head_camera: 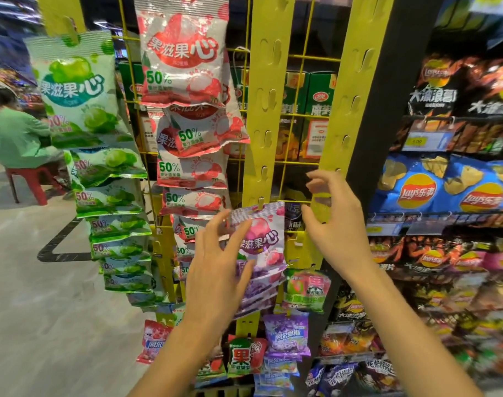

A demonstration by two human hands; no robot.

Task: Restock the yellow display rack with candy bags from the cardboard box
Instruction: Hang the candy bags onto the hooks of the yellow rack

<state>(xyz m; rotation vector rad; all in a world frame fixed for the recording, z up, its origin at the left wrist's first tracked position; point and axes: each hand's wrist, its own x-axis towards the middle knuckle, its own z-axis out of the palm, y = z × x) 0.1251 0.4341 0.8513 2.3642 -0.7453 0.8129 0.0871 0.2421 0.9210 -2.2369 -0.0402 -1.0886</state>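
Hanging from a hook on the middle strip of the yellow rack (pixel 268 116), a pink-and-purple candy bag (pixel 266 239) sits low on that strip. The left hand (pixel 217 270), fingers spread, covers the bag's left edge and appears to touch it, though motion blur obscures the contact. The right hand (pixel 333 224) hovers just beside the bag, fingers loosely curled, holding nothing. The purple bags (pixel 261 285) beneath are partly hidden by the left hand.

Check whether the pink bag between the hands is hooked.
Hooked: pink bag hangs by its top edge from a yellow strip tab.
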